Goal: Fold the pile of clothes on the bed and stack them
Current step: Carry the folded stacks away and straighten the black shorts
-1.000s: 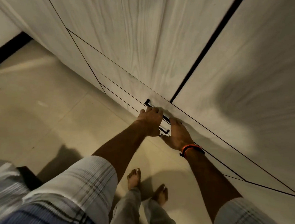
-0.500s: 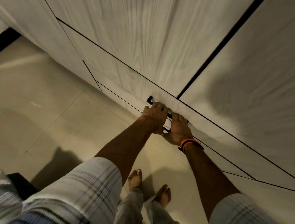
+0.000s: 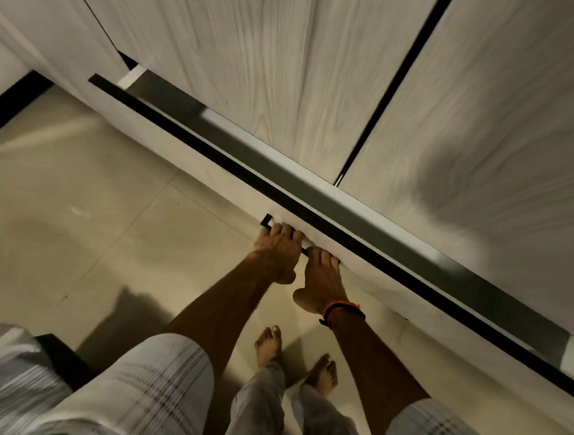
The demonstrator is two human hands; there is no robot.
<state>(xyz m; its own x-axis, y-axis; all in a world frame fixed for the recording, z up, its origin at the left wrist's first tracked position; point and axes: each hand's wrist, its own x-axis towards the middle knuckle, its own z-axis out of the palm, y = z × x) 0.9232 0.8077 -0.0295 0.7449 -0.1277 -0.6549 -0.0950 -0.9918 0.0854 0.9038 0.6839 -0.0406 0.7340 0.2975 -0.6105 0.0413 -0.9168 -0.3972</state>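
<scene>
A person stands barefoot on a pale tiled floor (image 3: 70, 251), looking down at a light wood-grain wardrobe (image 3: 291, 63) that fills the view from 10 o'clock round to 3 o'clock. A long drawer (image 3: 187, 161) at the wardrobe's base stands pulled partly out, its dark top edge running from 10 o'clock to 4 o'clock, with a shadowed gap showing behind it.

Both hands meet just right of centre on a thin dark handle (image 3: 266, 223) on the drawer front. The left hand (image 3: 276, 254) has its fingers curled over the bar, gripping it. The right hand (image 3: 322, 278), touching the left one on its 3 o'clock side, also hooks its fingers over the handle; an orange and black wristband (image 3: 341, 311) circles that wrist.

Checked short sleeves cover the arms at 7 and 5 o'clock. Two bare feet (image 3: 268, 346) show at 6 o'clock below grey trousers.

No pile of clothes or bed is in view; what lies inside the drawer cannot be told.
</scene>
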